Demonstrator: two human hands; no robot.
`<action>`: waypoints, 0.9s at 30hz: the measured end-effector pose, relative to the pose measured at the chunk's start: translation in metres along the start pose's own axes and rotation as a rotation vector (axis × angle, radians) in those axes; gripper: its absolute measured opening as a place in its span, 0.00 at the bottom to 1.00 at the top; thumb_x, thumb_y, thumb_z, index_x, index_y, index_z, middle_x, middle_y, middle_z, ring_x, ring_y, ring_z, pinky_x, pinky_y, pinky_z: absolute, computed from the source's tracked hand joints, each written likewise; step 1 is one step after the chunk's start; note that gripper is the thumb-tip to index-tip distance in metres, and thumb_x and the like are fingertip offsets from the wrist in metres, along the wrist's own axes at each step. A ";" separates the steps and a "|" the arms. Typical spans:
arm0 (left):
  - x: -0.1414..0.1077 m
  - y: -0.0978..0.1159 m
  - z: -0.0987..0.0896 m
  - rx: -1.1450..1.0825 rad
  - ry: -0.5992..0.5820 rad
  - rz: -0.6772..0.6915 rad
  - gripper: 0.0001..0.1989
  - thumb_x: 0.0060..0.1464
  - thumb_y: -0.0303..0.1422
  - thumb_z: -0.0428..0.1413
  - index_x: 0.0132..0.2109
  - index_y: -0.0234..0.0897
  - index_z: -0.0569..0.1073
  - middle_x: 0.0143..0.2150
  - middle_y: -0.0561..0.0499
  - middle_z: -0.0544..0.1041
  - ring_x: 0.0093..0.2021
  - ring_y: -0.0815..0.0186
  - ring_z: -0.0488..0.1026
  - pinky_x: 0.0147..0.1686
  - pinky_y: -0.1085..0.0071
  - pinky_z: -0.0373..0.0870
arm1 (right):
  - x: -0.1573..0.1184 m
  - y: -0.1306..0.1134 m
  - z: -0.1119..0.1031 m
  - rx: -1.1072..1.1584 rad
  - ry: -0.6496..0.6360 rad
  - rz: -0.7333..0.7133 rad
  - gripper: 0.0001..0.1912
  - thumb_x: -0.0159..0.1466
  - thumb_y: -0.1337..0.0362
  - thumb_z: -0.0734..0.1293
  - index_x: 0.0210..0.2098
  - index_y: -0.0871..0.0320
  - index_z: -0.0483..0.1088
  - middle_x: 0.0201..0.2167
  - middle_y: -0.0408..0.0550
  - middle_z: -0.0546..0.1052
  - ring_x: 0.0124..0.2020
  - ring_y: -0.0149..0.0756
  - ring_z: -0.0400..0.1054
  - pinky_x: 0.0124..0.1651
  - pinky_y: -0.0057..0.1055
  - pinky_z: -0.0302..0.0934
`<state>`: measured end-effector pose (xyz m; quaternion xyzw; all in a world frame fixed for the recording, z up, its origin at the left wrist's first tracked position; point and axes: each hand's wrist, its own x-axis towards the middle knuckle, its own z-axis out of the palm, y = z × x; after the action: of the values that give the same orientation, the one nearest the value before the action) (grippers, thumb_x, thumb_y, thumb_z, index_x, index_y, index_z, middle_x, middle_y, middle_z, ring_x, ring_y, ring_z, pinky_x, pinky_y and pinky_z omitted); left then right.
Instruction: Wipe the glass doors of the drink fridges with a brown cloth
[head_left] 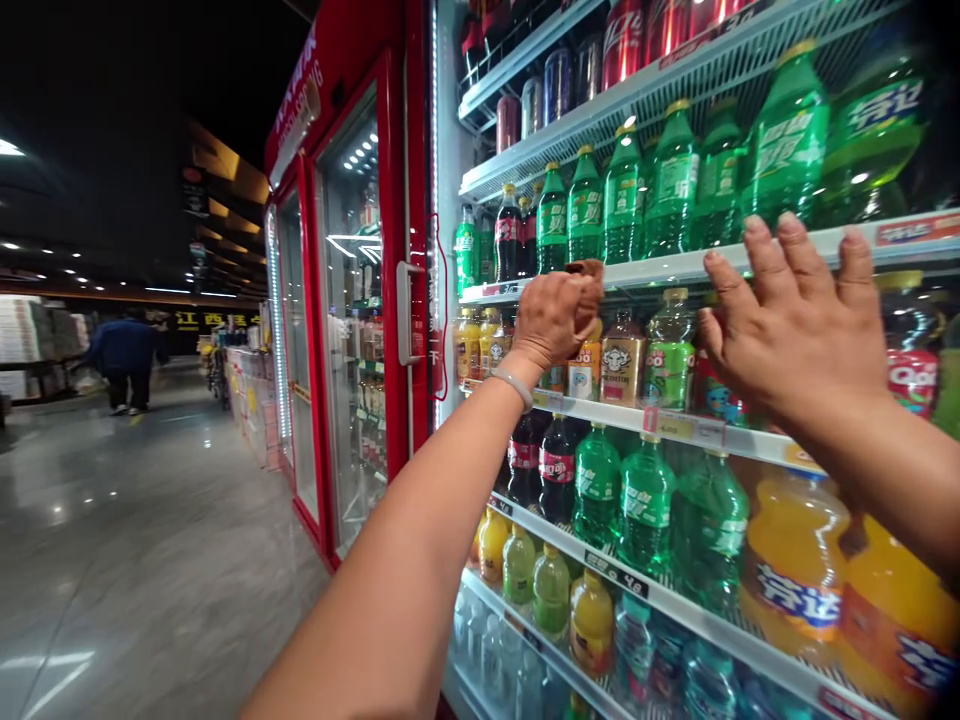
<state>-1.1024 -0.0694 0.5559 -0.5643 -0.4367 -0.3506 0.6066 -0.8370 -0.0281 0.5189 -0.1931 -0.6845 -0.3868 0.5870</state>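
My left hand (551, 315), with a pale bangle (516, 385) at the wrist, is closed on a crumpled brown cloth (589, 275). It is held up at the shelf edge (637, 268) beneath a row of green soda bottles (625, 195). To the right, my right hand (802, 325) is raised palm forward with its fingers spread, holding nothing. Its fingertips overlap the same shelf edge; whether they touch anything cannot be made out. Behind both hands are juice bottles (670, 350) on the shelf below.
Lower shelves hold cola bottles (556, 465), large orange soda bottles (795, 550) and smaller juice bottles (591, 620). Cans (558, 85) stand higher up. Left of me is a red-framed cooler (394, 280) with a white handle (407, 313). A person in dark blue (127, 350) is farther down the grey floor (172, 540).
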 end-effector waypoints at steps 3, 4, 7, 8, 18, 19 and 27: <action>-0.002 -0.020 0.003 0.052 0.113 -0.310 0.19 0.56 0.38 0.61 0.54 0.40 0.72 0.50 0.43 0.77 0.52 0.54 0.72 0.56 0.55 0.67 | -0.001 -0.001 0.000 0.018 -0.004 -0.004 0.34 0.72 0.62 0.58 0.75 0.54 0.47 0.77 0.56 0.46 0.78 0.50 0.36 0.76 0.62 0.31; -0.003 -0.021 0.004 0.052 0.144 -0.385 0.18 0.56 0.37 0.62 0.53 0.40 0.72 0.50 0.43 0.76 0.52 0.53 0.72 0.56 0.54 0.68 | -0.001 -0.001 -0.001 0.024 -0.004 -0.002 0.34 0.72 0.62 0.57 0.75 0.53 0.46 0.77 0.55 0.45 0.78 0.50 0.35 0.76 0.63 0.32; -0.004 -0.013 0.006 0.038 0.229 -0.544 0.17 0.55 0.36 0.63 0.51 0.41 0.72 0.49 0.42 0.76 0.52 0.51 0.72 0.56 0.52 0.69 | 0.000 -0.001 -0.001 0.021 -0.004 0.003 0.34 0.72 0.61 0.57 0.75 0.52 0.45 0.77 0.55 0.45 0.78 0.50 0.35 0.76 0.63 0.32; -0.004 -0.007 0.007 0.038 0.248 -0.577 0.16 0.55 0.36 0.63 0.50 0.41 0.72 0.48 0.42 0.76 0.52 0.50 0.72 0.55 0.51 0.69 | 0.000 -0.001 -0.001 0.016 -0.007 0.002 0.34 0.72 0.61 0.57 0.75 0.53 0.46 0.77 0.55 0.45 0.78 0.50 0.35 0.76 0.63 0.31; -0.024 0.051 -0.007 -0.046 -0.107 0.065 0.20 0.62 0.42 0.55 0.59 0.45 0.72 0.56 0.45 0.76 0.57 0.53 0.71 0.59 0.53 0.63 | 0.000 -0.006 -0.006 0.015 -0.041 0.022 0.31 0.74 0.59 0.55 0.74 0.58 0.49 0.77 0.56 0.46 0.78 0.48 0.34 0.76 0.61 0.30; -0.025 0.042 -0.008 -0.055 -0.143 0.152 0.21 0.62 0.40 0.54 0.61 0.46 0.72 0.58 0.46 0.75 0.58 0.54 0.70 0.60 0.54 0.63 | 0.000 -0.007 -0.007 0.023 -0.045 0.024 0.31 0.74 0.59 0.54 0.74 0.58 0.48 0.77 0.56 0.46 0.78 0.48 0.34 0.76 0.62 0.31; -0.021 -0.013 0.002 0.091 0.115 -0.459 0.19 0.59 0.39 0.58 0.56 0.38 0.72 0.51 0.42 0.76 0.54 0.53 0.70 0.57 0.56 0.64 | 0.000 -0.010 -0.011 0.066 -0.053 0.016 0.31 0.76 0.55 0.48 0.74 0.59 0.50 0.77 0.59 0.46 0.78 0.50 0.33 0.75 0.63 0.27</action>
<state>-1.1226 -0.0705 0.5419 -0.4013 -0.5336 -0.4910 0.5596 -0.8374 -0.0424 0.5163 -0.1894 -0.7105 -0.3541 0.5780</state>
